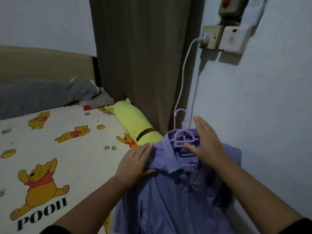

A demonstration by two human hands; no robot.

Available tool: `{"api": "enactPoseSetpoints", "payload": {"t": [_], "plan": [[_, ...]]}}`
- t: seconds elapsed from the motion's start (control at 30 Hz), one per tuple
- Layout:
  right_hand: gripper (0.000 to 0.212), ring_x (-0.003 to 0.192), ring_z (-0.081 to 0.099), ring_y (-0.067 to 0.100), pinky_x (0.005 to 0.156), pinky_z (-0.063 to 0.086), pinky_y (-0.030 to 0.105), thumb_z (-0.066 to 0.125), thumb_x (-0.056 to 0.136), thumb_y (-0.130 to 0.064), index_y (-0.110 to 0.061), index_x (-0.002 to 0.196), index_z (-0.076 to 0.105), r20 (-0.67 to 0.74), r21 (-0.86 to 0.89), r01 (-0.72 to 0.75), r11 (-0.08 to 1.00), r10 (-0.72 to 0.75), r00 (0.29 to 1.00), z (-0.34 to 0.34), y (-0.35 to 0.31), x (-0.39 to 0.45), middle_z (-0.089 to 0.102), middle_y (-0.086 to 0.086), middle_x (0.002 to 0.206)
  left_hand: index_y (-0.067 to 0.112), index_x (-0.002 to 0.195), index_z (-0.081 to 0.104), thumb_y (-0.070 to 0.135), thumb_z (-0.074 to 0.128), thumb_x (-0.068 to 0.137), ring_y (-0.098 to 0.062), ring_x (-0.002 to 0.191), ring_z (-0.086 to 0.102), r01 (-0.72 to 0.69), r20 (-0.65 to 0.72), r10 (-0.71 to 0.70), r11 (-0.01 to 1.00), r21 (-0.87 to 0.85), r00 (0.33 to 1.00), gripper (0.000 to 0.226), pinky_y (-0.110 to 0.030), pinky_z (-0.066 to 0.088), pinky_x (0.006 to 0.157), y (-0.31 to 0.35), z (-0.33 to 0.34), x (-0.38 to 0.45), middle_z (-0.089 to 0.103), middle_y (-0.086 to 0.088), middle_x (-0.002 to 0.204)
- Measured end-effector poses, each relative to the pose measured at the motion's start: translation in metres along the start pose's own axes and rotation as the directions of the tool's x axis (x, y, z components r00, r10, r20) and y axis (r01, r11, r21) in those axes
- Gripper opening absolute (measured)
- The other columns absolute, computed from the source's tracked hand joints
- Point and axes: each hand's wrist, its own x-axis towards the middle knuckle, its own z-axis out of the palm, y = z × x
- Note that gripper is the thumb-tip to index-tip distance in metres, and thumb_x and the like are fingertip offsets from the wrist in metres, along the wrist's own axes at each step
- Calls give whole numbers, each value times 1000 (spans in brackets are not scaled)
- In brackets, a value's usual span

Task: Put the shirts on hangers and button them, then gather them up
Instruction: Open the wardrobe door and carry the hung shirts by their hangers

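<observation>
On the bed's right edge the striped shirt [168,191] lies with its long axis running away from the person, collar far. Both hands lie flat and hold nothing: left hand [135,163] on the shoulder, right hand [205,146] over the purple hanger [183,136], nearer the hook.

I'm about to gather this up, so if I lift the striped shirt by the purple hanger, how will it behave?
The striped shirt looks thin and creased, so it will probably hang limp and swing. The purple hanger is slim plastic, likely light but stiff. With the collar still open, the shirt might slip off one shoulder if tilted.
</observation>
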Motion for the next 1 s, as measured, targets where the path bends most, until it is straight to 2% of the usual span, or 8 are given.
{"api": "enactPoseSetpoints", "payload": {"t": [0.1, 0.2, 0.37, 0.5, 0.63, 0.73, 0.83, 1.0], "plan": [[124, 145, 11, 19, 115, 15, 32, 80, 66, -46, -24, 148, -11, 86, 39, -58, 998, 54, 995, -31, 8, -5, -1, 0, 159, 7, 140, 35, 71, 18, 90, -19, 113, 45, -120, -66, 120, 993, 3, 991, 83, -34, 52, 89, 6, -10, 22, 60, -9, 126], [136, 140, 26, 19, 110, 36, 39, 85, 64, -35, -46, 129, -33, 64, 96, -101, 990, 95, 993, -56, 22, -19, -2, -2, 159, 6, 140, 34, 68, 25, 90, -21, 114, 45, -256, -155, 256, 967, 19, 954, 80, -33, 51, 89, 17, -16, 47, 59, -11, 128], [139, 122, 46, 17, 92, 51, 33, 85, 66, -21, -45, 128, -37, -106, 130, -206, 970, 220, 970, -95, 44, -43, -10, -4, 157, 4, 140, 34, 63, 45, 86, -25, 110, 52, -456, -341, 436, 890, 26, 833, 81, -36, 52, 82, 46, -17, 89, 49, -12, 134], [142, 122, 46, 18, 90, 48, 28, 85, 66, -22, -49, 119, -44, -157, 99, -263, 960, 276, 948, -123, 57, -66, -11, -2, 157, 4, 140, 35, 59, 41, 90, -24, 108, 50, -541, -457, 510, 838, 73, 729, 74, -35, 45, 80, 75, -22, 116, 42, -10, 134], [145, 126, 44, 20, 84, 45, 25, 87, 63, -27, -47, 122, -44, -212, -8, -273, 962, 265, 941, -148, 60, -83, -19, -2, 156, 4, 141, 34, 60, 32, 95, -25, 107, 51, -576, -523, 515, 816, 54, 679, 72, -35, 45, 83, 100, -25, 135, 43, -10, 134], [144, 116, 54, 26, 90, 49, 37, 85, 64, -35, -42, 128, -43, -258, -108, -280, 954, 245, 935, -161, 59, -92, 16, 3, 156, 5, 144, 26, 61, 30, 95, -26, 109, 51, -610, -549, 523, 792, 30, 652, 74, -35, 43, 85, 115, -24, 144, 42, -10, 136], [138, 89, 61, 28, 78, 52, 38, 81, 66, -40, -39, 133, -40, -322, -200, -335, 921, 261, 910, -167, 60, -98, 60, 8, 120, 6, 146, 23, 62, 36, 92, -26, 110, 51, -626, -564, 521, 779, 9, 640, 78, -36, 44, 84, 125, -23, 152, 41, -10, 138], [133, 82, 56, 26, 69, 44, 30, 81, 65, -44, -23, 146, -22, -374, -226, -439, 870, 338, 864, -172, 59, -104, 65, 8, 102, 6, 146, 22, 63, 41, 88, -26, 112, 49, -636, -545, 519, 771, -34, 659, 84, -37, 44, 85, 135, -22, 157, 39, -10, 138]]}}
